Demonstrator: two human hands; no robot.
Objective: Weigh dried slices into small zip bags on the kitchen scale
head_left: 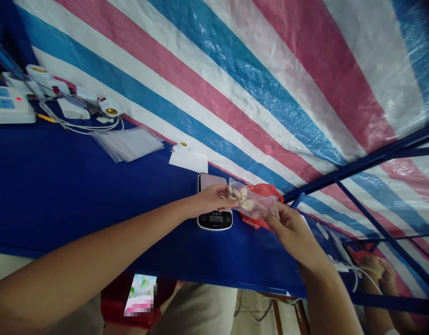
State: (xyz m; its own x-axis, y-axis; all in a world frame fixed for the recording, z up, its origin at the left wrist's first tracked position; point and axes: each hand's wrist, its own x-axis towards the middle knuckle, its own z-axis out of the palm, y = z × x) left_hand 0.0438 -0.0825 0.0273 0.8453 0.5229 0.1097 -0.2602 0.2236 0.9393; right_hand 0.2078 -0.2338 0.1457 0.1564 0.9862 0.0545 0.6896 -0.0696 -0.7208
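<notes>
Between my two hands, a clear plastic bag holds several pale, cream-coloured pieces whose kind I cannot make out. My left hand pinches its left end between thumb and fingers, above a digital kitchen scale. At the other end, my right hand grips the gathered plastic. The scale is black and white with a small display, and my left hand partly hides its platform. Behind and below the clear bag lies a crumpled red plastic bag.
Flat clear bags and white paper lie on the blue table. Cables, white devices and a power strip occupy the far left. Blue metal bars stand at right; beyond them show another person's hands. Striped sheeting rises behind.
</notes>
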